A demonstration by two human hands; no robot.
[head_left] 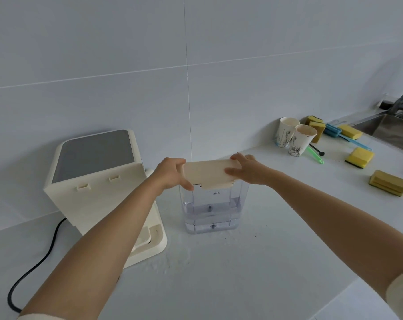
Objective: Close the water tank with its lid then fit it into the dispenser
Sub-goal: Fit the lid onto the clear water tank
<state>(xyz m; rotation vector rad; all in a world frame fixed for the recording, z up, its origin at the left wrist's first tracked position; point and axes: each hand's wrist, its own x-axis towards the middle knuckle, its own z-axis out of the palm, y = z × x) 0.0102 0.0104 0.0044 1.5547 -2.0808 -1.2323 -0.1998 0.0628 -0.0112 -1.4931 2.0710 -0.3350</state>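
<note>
A clear plastic water tank stands upright on the white counter, partly filled with water. Its cream lid lies across the tank's top, slightly tilted. My left hand grips the lid's left end, thumb at the front edge. My right hand holds the lid's right end, fingers spread over the top. The cream dispenser with a grey top panel stands to the left of the tank, its open back bay facing me, partly hidden by my left forearm.
A black power cord runs from the dispenser toward the front left. Two paper cups, several yellow sponges and a blue brush lie at the right, near a steel sink. The tiled wall stands close behind.
</note>
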